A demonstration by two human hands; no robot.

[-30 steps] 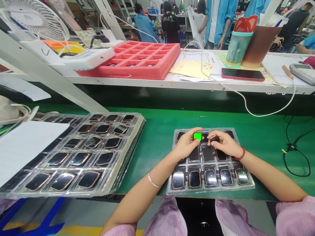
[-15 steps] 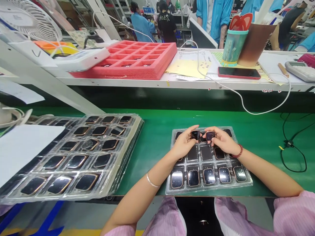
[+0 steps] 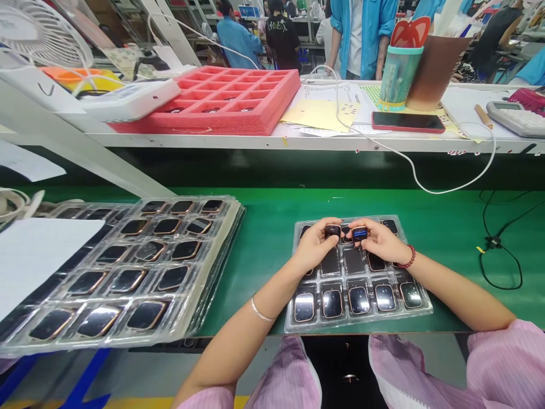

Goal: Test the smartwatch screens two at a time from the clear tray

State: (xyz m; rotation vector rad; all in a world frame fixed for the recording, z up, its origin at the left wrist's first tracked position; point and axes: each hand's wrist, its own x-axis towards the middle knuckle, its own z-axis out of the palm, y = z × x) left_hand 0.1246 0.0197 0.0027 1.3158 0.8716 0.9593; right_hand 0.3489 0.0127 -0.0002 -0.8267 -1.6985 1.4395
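Note:
My left hand [image 3: 315,244] is closed round a square smartwatch body [image 3: 332,230] with a dark face. Beside it, my right hand [image 3: 382,240] grips a second watch body [image 3: 360,233], whose screen is lit with blue and white. Both are held just above the far rows of a clear plastic tray [image 3: 293,325]. Along the tray's near row lie several dark, gold-edged watch bodies [image 3: 358,299]. Two compartments in the middle row [image 3: 353,260] hold no watch. My fingers and palms hide parts of the far rows.
To the left stands a stack of clear trays [image 3: 232,233] filled with watch bodies, a white sheet [image 3: 46,255] over part of it. The shelf ahead carries a pink foam tray [image 3: 272,122], a phone [image 3: 407,122] and a cup [image 3: 400,76]. Black cable [image 3: 494,243] lies at right.
The screen of the watch in my right hand has lit up blue and white. The watch in my left hand is tilted more. The whole view has shifted slightly.

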